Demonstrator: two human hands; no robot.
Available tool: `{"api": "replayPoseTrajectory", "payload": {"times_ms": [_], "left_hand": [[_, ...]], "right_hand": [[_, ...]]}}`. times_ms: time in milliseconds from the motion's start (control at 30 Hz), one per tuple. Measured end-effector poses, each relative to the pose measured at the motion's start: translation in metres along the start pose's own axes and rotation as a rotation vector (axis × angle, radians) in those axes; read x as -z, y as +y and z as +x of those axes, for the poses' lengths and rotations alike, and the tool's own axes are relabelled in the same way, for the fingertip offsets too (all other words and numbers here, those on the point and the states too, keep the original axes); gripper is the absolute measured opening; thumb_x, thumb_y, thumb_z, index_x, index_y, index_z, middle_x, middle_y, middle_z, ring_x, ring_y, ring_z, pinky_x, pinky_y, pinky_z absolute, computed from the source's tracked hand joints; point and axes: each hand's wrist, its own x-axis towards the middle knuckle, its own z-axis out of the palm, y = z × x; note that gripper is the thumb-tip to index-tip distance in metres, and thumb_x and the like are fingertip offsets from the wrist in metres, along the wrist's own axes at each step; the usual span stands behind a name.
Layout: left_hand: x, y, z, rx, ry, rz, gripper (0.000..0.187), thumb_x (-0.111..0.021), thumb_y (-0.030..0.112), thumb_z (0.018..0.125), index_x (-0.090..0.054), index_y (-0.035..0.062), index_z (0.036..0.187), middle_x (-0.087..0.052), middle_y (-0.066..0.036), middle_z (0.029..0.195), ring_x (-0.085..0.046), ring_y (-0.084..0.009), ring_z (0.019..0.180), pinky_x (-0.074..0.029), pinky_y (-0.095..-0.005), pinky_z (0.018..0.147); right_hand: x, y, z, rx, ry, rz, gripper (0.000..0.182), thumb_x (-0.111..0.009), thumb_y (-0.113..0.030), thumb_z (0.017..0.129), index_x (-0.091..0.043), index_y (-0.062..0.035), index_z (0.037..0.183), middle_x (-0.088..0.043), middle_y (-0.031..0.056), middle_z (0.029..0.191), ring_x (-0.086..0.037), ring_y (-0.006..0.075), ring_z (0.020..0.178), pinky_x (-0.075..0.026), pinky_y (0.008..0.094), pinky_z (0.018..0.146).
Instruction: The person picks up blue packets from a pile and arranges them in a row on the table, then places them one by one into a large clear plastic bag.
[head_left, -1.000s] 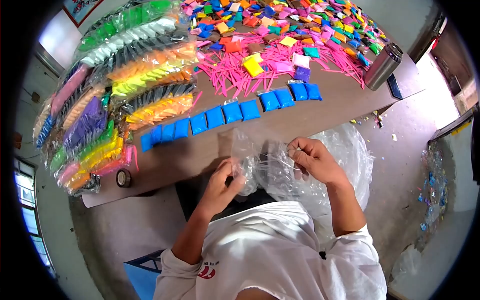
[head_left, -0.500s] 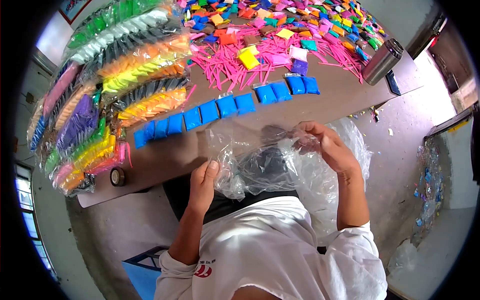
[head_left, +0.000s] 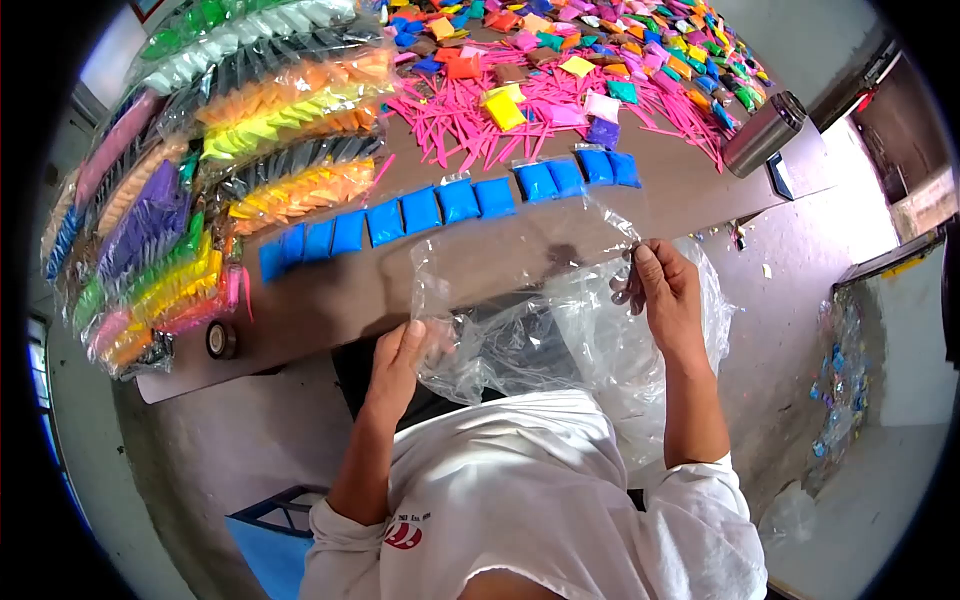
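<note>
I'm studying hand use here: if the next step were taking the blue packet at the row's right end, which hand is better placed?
Probably the right hand: it is nearer that blue packet, while the left hand sits farther off, lower in view. Both hold the clear bag.

shirt print [head_left: 405, 533] (tiny) unreadable

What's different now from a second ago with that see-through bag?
The left hand and right hand have moved apart, left and right, and the clear bag is now spread wider between them. Both still hold it. The blue packets, tape roll and metal bottle stayed put on the table.
</note>
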Motion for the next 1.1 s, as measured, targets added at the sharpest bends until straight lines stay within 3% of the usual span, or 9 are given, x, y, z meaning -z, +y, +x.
{"api": "replayPoseTrajectory", "payload": {"times_ms": [200,333,400,533,700,967,1033,1067,1100], "left_hand": [[0.008,-0.009,-0.003,0.043,-0.023,-0.251,0.061,-0.038,0.049,0.106,-0.061,-0.0055,0.124,-0.065,-0.011,0.112,-0.062,-0.0173,0.099,-0.045,-0.0310,0.093],[0.001,-0.002,-0.001,-0.039,0.001,-0.206,0.062,-0.040,0.051,0.105,-0.058,-0.0046,0.126,-0.061,-0.011,0.115,-0.059,-0.0210,0.106,-0.045,-0.0336,0.097],[0.002,0.003,0.000,-0.129,-0.029,0.186,0.062,-0.046,0.053,0.102,-0.055,-0.0028,0.126,-0.056,-0.013,0.120,-0.057,-0.0240,0.111,-0.045,-0.0359,0.099],[-0.002,0.017,-0.004,-0.209,-0.045,0.264,0.059,-0.056,0.053,0.097,-0.056,-0.0009,0.121,-0.047,-0.016,0.134,-0.054,-0.0244,0.115,-0.046,-0.0367,0.098],[0.004,0.018,-0.006,-0.266,0.032,0.264,0.049,-0.064,0.041,0.096,-0.058,-0.0011,0.119,-0.048,-0.017,0.135,-0.053,-0.0233,0.117,-0.046,-0.0361,0.098],[-0.002,0.002,-0.003,-0.197,0.151,0.348,0.035,-0.061,0.026,0.098,-0.060,-0.0028,0.117,-0.053,-0.019,0.133,-0.059,-0.0251,0.112,-0.047,-0.0369,0.096],[0.002,-0.001,0.001,-0.334,0.280,0.502,0.033,-0.047,0.026,0.105,-0.060,-0.0013,0.118,-0.061,-0.015,0.119,-0.060,-0.0195,0.106,-0.047,-0.0314,0.093],[0.005,-0.001,0.001,-0.307,0.322,0.475,0.036,-0.042,0.026,0.107,-0.063,-0.0020,0.115,-0.069,-0.013,0.100,-0.064,-0.0193,0.097,-0.048,-0.0308,0.088],[0.007,0.001,0.000,-0.306,0.322,0.472,0.036,-0.042,0.026,0.107,-0.063,-0.0020,0.115,-0.069,-0.013,0.100,-0.064,-0.0193,0.097,-0.048,-0.0308,0.088]], "right_hand": [[0.000,-0.021,-0.008,-0.048,0.042,-0.052,0.025,-0.052,-0.021,0.105,-0.063,0.0007,0.103,-0.069,0.0062,0.077,-0.062,0.0084,0.060,-0.041,0.0209,0.049],[-0.011,-0.032,-0.010,-0.038,0.041,-0.077,0.026,-0.053,-0.022,0.105,-0.064,0.0014,0.104,-0.068,0.0053,0.076,-0.061,0.0088,0.059,-0.041,0.0207,0.049],[-0.017,-0.036,-0.010,-0.040,0.111,-0.101,0.027,-0.055,-0.022,0.104,-0.065,0.0029,0.105,-0.067,0.0056,0.075,-0.061,0.0096,0.061,-0.045,0.0220,0.052],[-0.021,-0.035,-0.004,0.010,0.110,-0.103,0.028,-0.056,-0.022,0.104,-0.065,0.0043,0.106,-0.066,0.0064,0.075,-0.061,0.0105,0.063,-0.049,0.0240,0.057],[-0.028,-0.042,0.004,-0.001,0.128,-0.083,0.028,-0.056,-0.021,0.104,-0.064,0.0051,0.104,-0.065,0.0067,0.074,-0.061,0.0111,0.064,-0.051,0.0252,0.060],[-0.034,-0.036,0.010,-0.026,0.012,0.067,0.025,-0.057,-0.023,0.103,-0.064,0.0015,0.100,-0.062,0.0033,0.069,-0.060,0.0091,0.053,-0.040,0.0205,0.043],[-0.032,-0.038,0.009,-0.068,-0.041,0.086,0.026,-0.056,-0.027,0.104,-0.061,-0.0031,0.094,-0.066,0.0071,0.071,-0.063,0.0109,0.054,-0.040,0.0201,0.044],[-0.029,-0.036,0.008,-0.069,-0.041,0.084,0.026,-0.056,-0.027,0.104,-0.061,-0.0031,0.094,-0.066,0.0071,0.071,-0.063,0.0109,0.054,-0.040,0.0201,0.044],[-0.025,-0.033,0.008,-0.058,-0.061,0.084,0.026,-0.055,-0.027,0.104,-0.061,-0.0033,0.095,-0.066,0.0070,0.071,-0.062,0.0112,0.054,-0.041,0.0206,0.045]]}}
